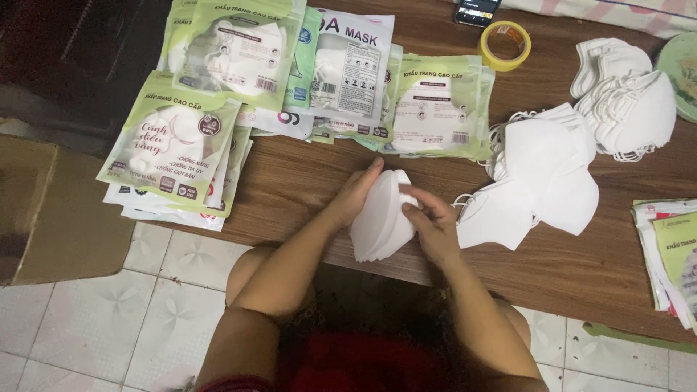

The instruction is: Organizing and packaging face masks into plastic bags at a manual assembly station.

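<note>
A cardboard box [43, 210] sits at the far left on the tiled floor; beside it, green-and-white mask packets [174, 145] lie fanned over the wooden table [305, 181]; my left hand [356, 194] cups the left side of a stack of white masks [381, 218] at the table's near edge, fingers curled around it; my right hand [432, 221] clasps the stack's right side, thumb pressed on its face; just right lie loose white masks [537, 181] in a heap; above them a yellow tape roll [505, 45]; more packets [671, 254] at the far right.
</note>
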